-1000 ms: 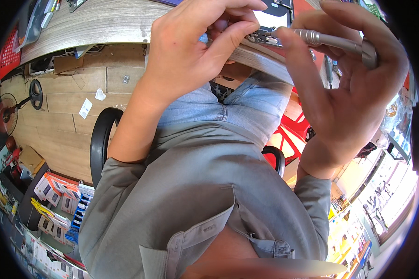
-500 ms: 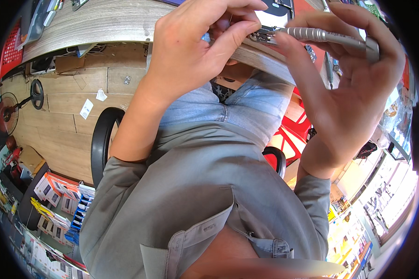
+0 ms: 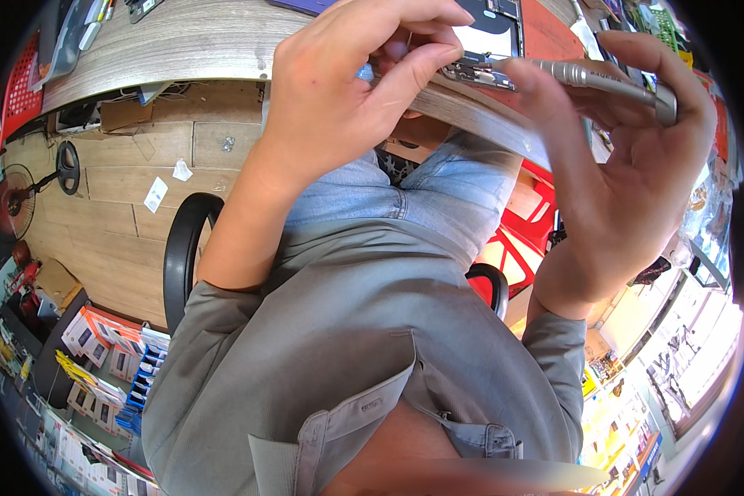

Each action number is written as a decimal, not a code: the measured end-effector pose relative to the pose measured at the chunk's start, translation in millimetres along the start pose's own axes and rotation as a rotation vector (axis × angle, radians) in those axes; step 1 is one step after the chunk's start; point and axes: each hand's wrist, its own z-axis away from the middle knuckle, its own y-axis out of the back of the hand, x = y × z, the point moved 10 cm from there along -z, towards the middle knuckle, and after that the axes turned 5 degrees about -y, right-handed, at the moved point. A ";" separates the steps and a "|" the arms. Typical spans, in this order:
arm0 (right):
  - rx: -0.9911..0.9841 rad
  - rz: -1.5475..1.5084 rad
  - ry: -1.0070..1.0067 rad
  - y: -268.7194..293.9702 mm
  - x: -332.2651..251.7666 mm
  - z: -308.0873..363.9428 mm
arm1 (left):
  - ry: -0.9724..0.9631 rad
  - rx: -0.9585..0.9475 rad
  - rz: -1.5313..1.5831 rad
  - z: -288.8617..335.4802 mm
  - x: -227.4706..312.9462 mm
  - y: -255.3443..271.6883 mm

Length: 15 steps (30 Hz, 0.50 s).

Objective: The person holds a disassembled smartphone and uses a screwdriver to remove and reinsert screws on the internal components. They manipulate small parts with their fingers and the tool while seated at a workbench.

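Observation:
A disassembled phone (image 3: 489, 41) lies at the table's near edge on a reddish mat, its dark and white interior exposed. Small metal parts show along its near end. My left hand (image 3: 364, 83) is at the phone's near left corner, thumb and fingers drawn together in a pinch; whatever is between the fingertips is hidden. In my right hand (image 3: 628, 157) is a slim silver screwdriver (image 3: 587, 77), held nearly level between thumb and fingers, with its wide end cap against the hand. Its thin tip points left, over the phone's near end; I cannot tell whether it touches.
The wooden table (image 3: 182, 50) spans the top. A red perforated basket (image 3: 21, 95) and pens stand at far left, a purple flat object (image 3: 302, 5) at the back. Below are the black chair armrest (image 3: 188, 248), paper scraps (image 3: 155, 194) on the floor and a fan (image 3: 12, 198).
My right hand and the screwdriver have shifted right, uncovering more of the phone's near end. The left hand keeps almost the same place and pinch.

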 end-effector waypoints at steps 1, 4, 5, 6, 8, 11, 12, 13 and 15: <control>0.002 -0.019 -0.035 1.1 3.9 -0.2 | 0.012 -0.004 -0.001 -0.1 0.1 0.0; 0.021 -0.050 -0.039 3.6 3.6 2.6 | 0.041 -0.023 -0.012 -0.4 0.6 -0.5; 0.024 -0.050 -0.036 4.0 3.4 2.8 | 0.043 -0.026 -0.015 -0.4 1.1 -0.4; 0.026 -0.049 -0.033 4.2 3.2 3.5 | 0.028 -0.020 -0.014 -0.9 2.5 0.2; 0.026 -0.041 -0.045 4.0 5.2 3.7 | 0.022 -0.015 -0.001 -0.7 2.8 0.1; 0.049 -0.049 -0.038 5.8 4.8 4.9 | 0.040 -0.014 0.036 0.3 0.0 -1.3; 0.053 -0.054 -0.034 6.2 4.4 5.5 | 0.042 -0.013 0.051 0.6 -0.5 -1.6; 0.050 -0.060 -0.033 5.9 4.3 5.8 | 0.042 -0.014 0.058 0.6 -0.8 -1.7; 0.047 -0.063 -0.038 5.9 4.6 6.4 | 0.041 -0.017 0.063 0.6 -0.9 -1.7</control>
